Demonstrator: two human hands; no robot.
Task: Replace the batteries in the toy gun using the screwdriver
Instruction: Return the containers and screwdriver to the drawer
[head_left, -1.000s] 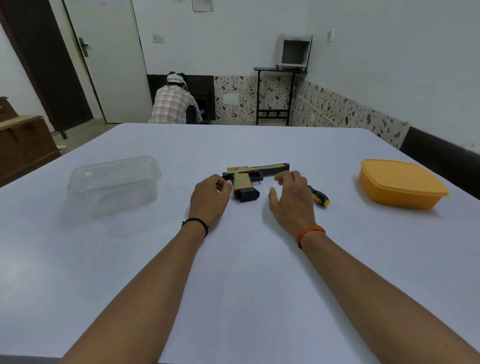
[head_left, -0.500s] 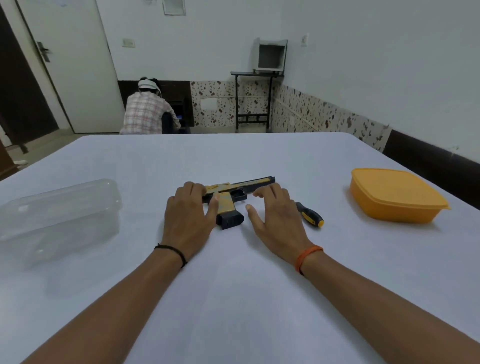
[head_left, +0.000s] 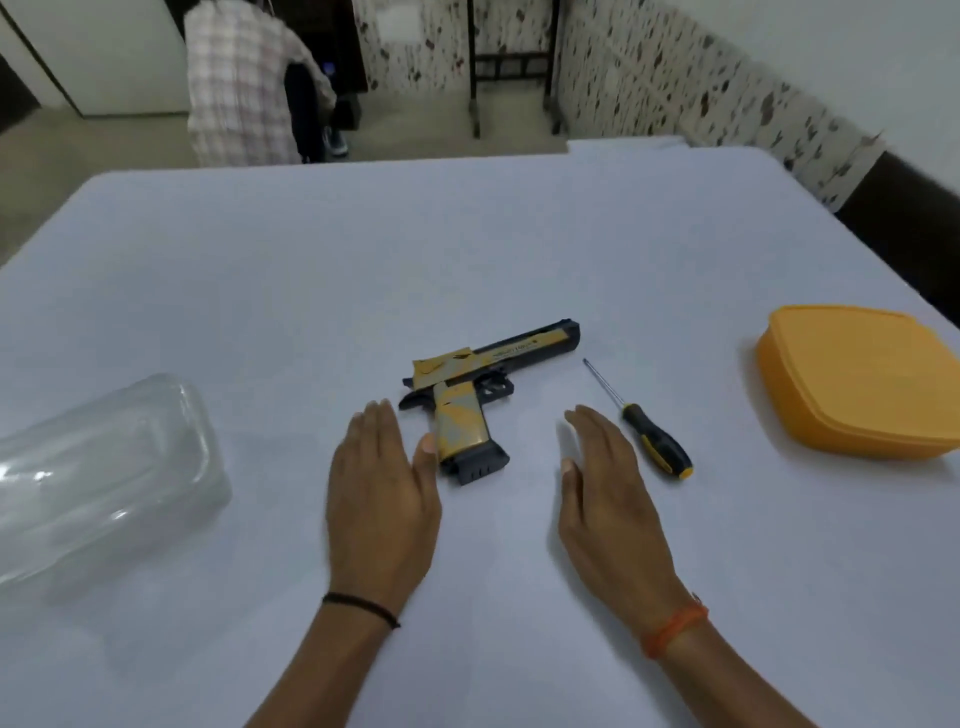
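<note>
A yellow and black toy gun (head_left: 483, 384) lies on its side in the middle of the white table (head_left: 467, 249), barrel pointing right, grip toward me. A screwdriver (head_left: 649, 431) with a black and yellow handle lies just right of it, shaft pointing away. My left hand (head_left: 382, 499) lies flat on the table left of the grip, its thumb tip close to the grip. My right hand (head_left: 608, 499) lies flat between the gun and the screwdriver handle, fingers straight. Neither hand holds anything.
A clear plastic container (head_left: 98, 478) sits at the left of the table. An orange lidded box (head_left: 862, 379) sits at the right edge. Beyond the far table edge a person in a checked shirt (head_left: 244, 83) crouches on the floor.
Both hands have drawn back from the gun toward me and now lie flat beside it. The camera has tilted down, so the gun and the whole screwdriver show uncovered.
</note>
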